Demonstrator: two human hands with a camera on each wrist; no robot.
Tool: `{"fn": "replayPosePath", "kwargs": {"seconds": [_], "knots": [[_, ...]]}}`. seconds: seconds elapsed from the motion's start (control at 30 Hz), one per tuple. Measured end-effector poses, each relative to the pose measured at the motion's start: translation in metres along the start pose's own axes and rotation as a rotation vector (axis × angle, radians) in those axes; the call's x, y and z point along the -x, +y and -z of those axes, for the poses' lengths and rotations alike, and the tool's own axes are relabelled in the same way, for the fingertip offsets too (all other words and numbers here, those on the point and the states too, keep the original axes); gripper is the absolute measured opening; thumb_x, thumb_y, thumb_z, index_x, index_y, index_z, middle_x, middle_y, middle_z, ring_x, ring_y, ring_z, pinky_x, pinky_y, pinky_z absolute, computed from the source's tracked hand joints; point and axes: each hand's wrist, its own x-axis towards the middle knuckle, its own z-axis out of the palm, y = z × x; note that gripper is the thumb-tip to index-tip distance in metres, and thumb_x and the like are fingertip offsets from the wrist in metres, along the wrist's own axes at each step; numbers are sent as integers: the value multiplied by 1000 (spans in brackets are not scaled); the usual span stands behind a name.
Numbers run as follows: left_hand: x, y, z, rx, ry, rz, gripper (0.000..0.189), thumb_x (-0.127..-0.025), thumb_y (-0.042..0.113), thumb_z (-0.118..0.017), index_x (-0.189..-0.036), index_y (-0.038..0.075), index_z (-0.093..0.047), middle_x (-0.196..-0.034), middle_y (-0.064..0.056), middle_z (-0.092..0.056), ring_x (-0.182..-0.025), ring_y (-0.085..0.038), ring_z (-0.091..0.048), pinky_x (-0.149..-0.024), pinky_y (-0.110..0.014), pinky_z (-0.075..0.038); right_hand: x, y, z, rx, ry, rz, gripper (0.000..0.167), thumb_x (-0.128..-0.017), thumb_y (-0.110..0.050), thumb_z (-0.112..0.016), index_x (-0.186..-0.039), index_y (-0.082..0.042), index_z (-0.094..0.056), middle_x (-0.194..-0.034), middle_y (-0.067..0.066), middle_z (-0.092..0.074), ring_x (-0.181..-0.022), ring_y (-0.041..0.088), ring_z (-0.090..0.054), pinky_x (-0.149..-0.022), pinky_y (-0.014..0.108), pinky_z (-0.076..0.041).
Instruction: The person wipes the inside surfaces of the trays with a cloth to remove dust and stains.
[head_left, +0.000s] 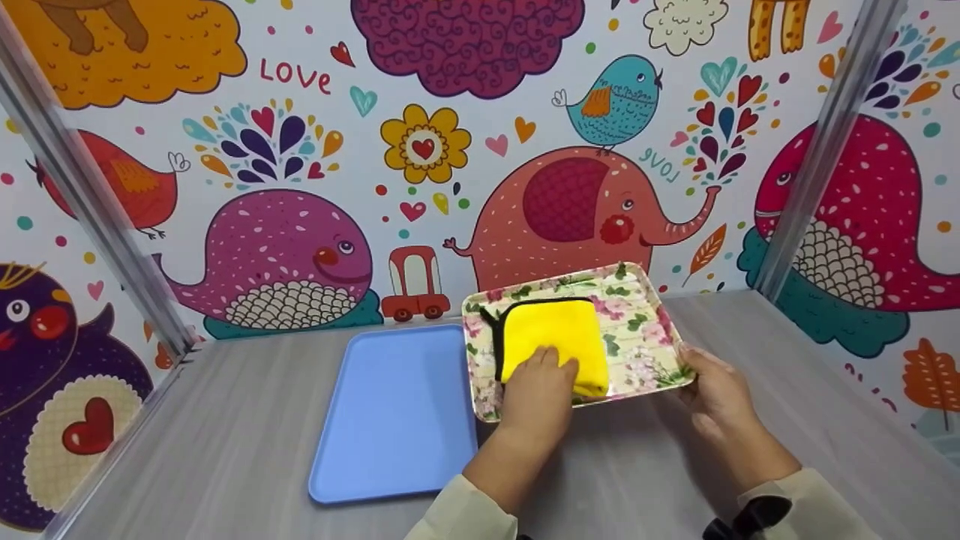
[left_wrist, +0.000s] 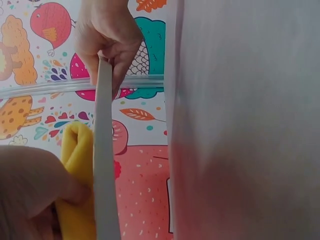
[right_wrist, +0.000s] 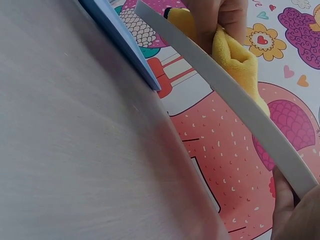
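Observation:
My right hand grips the right end of a floral-patterned tray, thumb over its rim. The tray is held tilted above the table, its printed face toward me. A folded yellow cloth with black edging lies against the left part of that face. My left hand holds the cloth near its lower edge, pressing it to the tray with bent fingers. In the right wrist view, the cloth bunches up beside the left hand's fingers. The tray's pale underside shows in the left wrist view.
A plain blue tray lies on the grey wood-look table, just left of the floral tray. Behind stands a wall printed with cartoon animals, with metal posts at its corners.

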Motion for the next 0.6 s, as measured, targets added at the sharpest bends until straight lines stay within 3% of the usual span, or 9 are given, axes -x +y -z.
{"fn": "replayPosePath", "kwargs": {"seconds": [0.23,0.43,0.6], "knots": [[2,6,4,135,-119,-63,46,-94,20,-76,-138,32,-68,-147,0,-64,-140,-20,-57,-117,-37,-46,-1,-1,-1,-6,14,-4,28,-110,-27,-50,-94,-25,-73,-84,-8,-75,-78,4,-71,-73,22,-59],[3,6,5,100,-143,-149,47,-97,19,-72,-141,37,-65,-151,7,-60,-144,-15,-53,-120,-35,-44,-1,-1,1,-7,12,3,33,-110,-27,-51,-86,-27,-73,-82,-8,-75,-77,4,-71,-73,21,-59],[2,2,8,74,-145,-180,42,-95,24,-76,-135,35,-70,-144,8,-65,-138,-14,-58,-117,-34,-46,-2,1,0,16,18,12,33,-110,-26,-51,-86,-26,-73,-80,-8,-73,-75,4,-69,-71,21,-59]]}}
